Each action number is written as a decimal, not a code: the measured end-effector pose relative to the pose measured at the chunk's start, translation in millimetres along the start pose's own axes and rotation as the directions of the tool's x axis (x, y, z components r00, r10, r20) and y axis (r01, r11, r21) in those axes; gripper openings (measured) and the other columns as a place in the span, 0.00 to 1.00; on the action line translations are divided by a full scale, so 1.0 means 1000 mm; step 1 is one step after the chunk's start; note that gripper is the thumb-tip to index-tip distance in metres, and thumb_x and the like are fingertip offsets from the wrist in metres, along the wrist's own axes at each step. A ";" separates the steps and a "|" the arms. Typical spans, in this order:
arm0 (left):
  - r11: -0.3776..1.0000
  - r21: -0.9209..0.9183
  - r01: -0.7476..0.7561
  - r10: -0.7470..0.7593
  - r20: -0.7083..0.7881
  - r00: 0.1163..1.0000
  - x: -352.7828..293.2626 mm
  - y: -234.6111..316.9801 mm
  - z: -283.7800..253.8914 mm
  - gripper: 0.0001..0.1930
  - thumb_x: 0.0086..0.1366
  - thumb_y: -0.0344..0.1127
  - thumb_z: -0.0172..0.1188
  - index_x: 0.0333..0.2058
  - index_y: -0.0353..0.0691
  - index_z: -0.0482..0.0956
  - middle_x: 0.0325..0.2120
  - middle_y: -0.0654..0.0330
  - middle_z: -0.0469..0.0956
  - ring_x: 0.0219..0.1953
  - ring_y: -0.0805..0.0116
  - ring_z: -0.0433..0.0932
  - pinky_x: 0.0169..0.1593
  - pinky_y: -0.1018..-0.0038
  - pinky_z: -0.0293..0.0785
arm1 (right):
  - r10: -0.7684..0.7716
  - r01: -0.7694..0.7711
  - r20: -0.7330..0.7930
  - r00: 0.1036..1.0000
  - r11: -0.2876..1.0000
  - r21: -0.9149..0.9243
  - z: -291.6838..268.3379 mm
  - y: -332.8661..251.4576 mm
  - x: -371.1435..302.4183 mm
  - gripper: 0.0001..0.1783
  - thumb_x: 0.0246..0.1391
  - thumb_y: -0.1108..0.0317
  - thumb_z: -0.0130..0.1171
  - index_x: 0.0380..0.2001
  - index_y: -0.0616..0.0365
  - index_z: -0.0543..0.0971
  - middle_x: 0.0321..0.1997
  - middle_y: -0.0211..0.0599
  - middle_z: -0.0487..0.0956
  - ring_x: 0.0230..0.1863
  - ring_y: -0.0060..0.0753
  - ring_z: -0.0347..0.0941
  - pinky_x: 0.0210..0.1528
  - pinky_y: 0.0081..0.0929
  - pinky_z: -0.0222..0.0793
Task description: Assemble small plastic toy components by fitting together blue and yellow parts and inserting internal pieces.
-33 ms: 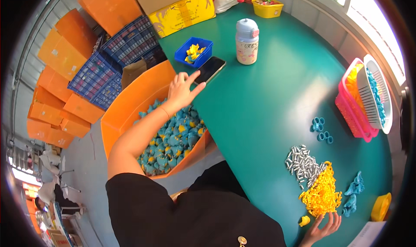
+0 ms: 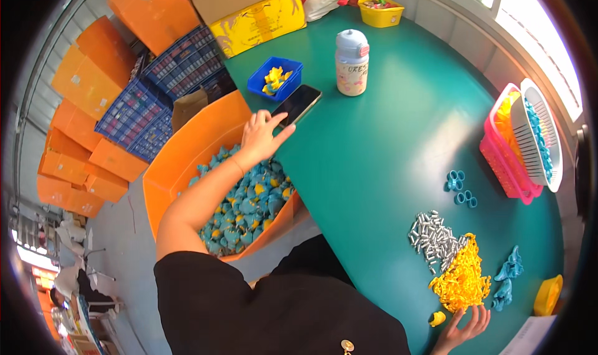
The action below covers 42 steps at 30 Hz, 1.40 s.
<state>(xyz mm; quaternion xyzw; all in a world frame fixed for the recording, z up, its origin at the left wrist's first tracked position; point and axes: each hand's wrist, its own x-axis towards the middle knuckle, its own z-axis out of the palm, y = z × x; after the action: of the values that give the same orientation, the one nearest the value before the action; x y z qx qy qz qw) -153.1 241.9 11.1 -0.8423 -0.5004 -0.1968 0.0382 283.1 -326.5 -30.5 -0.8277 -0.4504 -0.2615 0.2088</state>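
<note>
The dark phone point(image 2: 297, 105) lies flat on the green desk point(image 2: 386, 149), its long axis running from the left hand point(image 2: 257, 138) up toward the blue bin point(image 2: 275, 79) of yellow pieces. That hand's grip is spread, fingertips touching the phone's near end above the orange tub point(image 2: 180, 162) of blue-and-yellow parts. The right hand point(image 2: 464, 327) rests open beside the yellow pile point(image 2: 462, 280).
</note>
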 end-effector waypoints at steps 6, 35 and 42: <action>1.000 -0.002 -0.021 0.021 0.166 0.986 0.009 -0.006 0.001 0.35 0.69 0.68 0.55 0.63 0.50 0.77 0.59 0.52 0.69 0.63 0.49 0.66 0.65 0.53 0.61 | -0.059 0.069 0.075 0.995 0.989 -0.134 -0.005 -0.001 0.002 0.27 0.66 0.54 0.62 0.59 0.62 0.75 0.66 0.49 0.72 0.71 0.59 0.61 0.72 0.55 0.54; 0.677 -0.561 -0.476 0.695 0.276 0.664 -0.007 0.075 0.008 0.50 0.54 0.71 0.67 0.70 0.52 0.65 0.71 0.53 0.63 0.76 0.46 0.56 0.76 0.40 0.37 | 0.261 -0.274 0.179 0.949 0.960 0.052 0.004 -0.015 0.015 0.46 0.69 0.34 0.49 0.69 0.68 0.63 0.73 0.57 0.62 0.73 0.60 0.58 0.74 0.56 0.52; 0.702 -0.536 -0.469 0.676 0.295 0.675 -0.012 0.079 0.015 0.47 0.56 0.70 0.66 0.69 0.54 0.65 0.70 0.55 0.63 0.76 0.48 0.55 0.77 0.42 0.39 | 0.335 -0.334 0.194 0.922 0.942 -0.040 0.004 -0.014 0.019 0.43 0.67 0.40 0.56 0.68 0.68 0.65 0.72 0.56 0.64 0.73 0.58 0.59 0.74 0.52 0.53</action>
<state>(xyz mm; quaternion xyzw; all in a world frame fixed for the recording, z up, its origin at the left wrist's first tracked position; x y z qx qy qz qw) -86.3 196.6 2.9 -0.9665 -0.1416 -0.0650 -0.2039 280.7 -304.7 -20.2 -0.9149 -0.3204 -0.1397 0.2021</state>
